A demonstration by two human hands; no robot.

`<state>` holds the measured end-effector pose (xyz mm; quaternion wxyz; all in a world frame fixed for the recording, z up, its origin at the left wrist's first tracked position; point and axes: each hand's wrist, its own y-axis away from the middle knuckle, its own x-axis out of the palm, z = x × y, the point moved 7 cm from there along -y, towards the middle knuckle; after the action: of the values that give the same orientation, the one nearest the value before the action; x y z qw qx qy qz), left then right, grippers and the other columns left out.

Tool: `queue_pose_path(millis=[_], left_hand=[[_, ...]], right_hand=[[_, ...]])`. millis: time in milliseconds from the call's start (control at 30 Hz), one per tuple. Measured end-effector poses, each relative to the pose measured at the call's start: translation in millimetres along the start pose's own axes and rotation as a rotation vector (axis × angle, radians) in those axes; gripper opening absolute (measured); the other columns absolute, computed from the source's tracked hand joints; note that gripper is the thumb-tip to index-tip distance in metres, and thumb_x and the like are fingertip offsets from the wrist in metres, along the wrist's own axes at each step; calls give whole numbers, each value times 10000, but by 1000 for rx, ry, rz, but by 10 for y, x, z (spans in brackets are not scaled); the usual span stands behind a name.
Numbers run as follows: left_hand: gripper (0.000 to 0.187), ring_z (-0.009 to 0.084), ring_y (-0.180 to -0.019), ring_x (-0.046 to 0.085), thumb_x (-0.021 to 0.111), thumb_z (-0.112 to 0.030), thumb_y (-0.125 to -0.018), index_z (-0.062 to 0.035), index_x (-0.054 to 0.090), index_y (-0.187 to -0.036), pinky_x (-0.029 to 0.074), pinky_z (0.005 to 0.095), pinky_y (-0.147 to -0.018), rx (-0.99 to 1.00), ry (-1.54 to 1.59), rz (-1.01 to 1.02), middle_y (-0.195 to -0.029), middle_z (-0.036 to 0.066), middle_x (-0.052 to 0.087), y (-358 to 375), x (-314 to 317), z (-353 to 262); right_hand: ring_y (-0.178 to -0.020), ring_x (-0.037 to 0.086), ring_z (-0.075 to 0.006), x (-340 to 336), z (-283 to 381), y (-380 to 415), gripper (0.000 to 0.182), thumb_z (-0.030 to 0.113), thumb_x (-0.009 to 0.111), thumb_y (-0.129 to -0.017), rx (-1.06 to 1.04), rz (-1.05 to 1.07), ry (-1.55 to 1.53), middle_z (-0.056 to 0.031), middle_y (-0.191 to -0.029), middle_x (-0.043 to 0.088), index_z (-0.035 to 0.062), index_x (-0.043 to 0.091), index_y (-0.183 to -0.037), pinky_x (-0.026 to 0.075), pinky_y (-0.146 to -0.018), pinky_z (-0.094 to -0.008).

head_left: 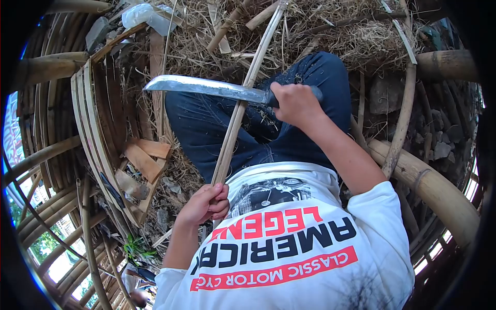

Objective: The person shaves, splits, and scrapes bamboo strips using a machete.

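The left hand is closed around the near end of a long bamboo strip, which runs up and away across the lap in jeans. The right hand is clamped on the handle of a knife, whose blade lies across the strip about midway up. A stack of finished-looking strips lies to the left, with offcuts beside it, so some work seems done; this strip looks only partly trimmed.

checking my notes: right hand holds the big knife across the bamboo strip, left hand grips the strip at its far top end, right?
Not quite. The head view shows the left hand gripping the bamboo strip at its near, lower end. The right hand does hold the knife across it.
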<state>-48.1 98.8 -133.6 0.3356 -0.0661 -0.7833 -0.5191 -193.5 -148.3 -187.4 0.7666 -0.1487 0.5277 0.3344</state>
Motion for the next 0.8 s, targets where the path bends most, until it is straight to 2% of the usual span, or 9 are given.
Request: queue_pose_path(millis=[100,200,267,333,367,467,533,667,800], left_hand=[[426,104,-450,317,367,-410,-1072,-136,351,-747,328,255,-481,45,41,-23,-510,-59,276,-43,11,0],[426,102,-450,313,366,-403,-1073,-138,350,-739,331,255,-483,42,-18,5,-502,-61,270,-61,1,49],[432,99,-450,304,365,-406,-1072,-138,349,-732,321,250,-477,29,-20,-52,-496,-62,263,-4,45,49],[436,96,-452,293,366,-406,-1071,-137,343,-729,297,245,-463,64,29,-18,-495,-63,255,60,55,24],[436,96,-452,293,366,-406,-1071,-137,343,-729,297,245,-463,69,28,-16,-495,-63,255,87,40,19],[439,93,-455,285,363,-405,-1071,-137,335,-725,275,244,-452,82,25,56,-496,-67,247,185,77,38],[432,94,-462,292,361,-393,-1071,-138,330,-723,268,248,-447,74,37,56,-496,-69,248,164,84,24],[433,95,-465,295,366,-403,-1068,-137,337,-727,284,245,-462,58,90,18,-502,-68,258,77,32,21],[420,97,-463,302,364,-387,-1068,-132,347,-735,287,240,-466,46,45,6,-501,-64,270,120,55,60]], right_hand=[[-685,703,-359,-21,184,170,258,177,750,-706,-32,4,-139,-166,-734,686,51,579,-851,569,-625,-444],[-687,703,-358,13,249,278,263,180,755,-705,-126,79,-125,-168,-731,685,52,580,-853,568,-626,-443],[-690,705,-349,-9,133,230,251,186,756,-720,-131,58,-121,-165,-732,688,53,583,-844,569,-634,-441],[-711,707,-352,-54,-188,102,247,191,756,-730,36,-16,9,-163,-732,691,50,589,-844,572,-658,-450],[-711,707,-352,-83,-298,21,247,191,756,-730,33,-20,12,-163,-732,691,50,589,-844,572,-658,-450],[-742,708,-369,-234,-568,-68,255,203,755,-744,193,-104,65,-176,-750,693,43,594,-861,574,-684,-464],[-765,708,-381,-276,-562,-30,263,201,749,-748,196,-60,53,-187,-767,694,38,594,-883,574,-704,-475],[-746,703,-380,-155,-103,349,280,211,754,-726,38,77,-51,-190,-761,691,39,593,-876,571,-691,-470],[-743,702,-377,-115,-75,488,273,213,759,-719,37,125,-114,-190,-753,689,48,597,-864,570,-688,-470]])
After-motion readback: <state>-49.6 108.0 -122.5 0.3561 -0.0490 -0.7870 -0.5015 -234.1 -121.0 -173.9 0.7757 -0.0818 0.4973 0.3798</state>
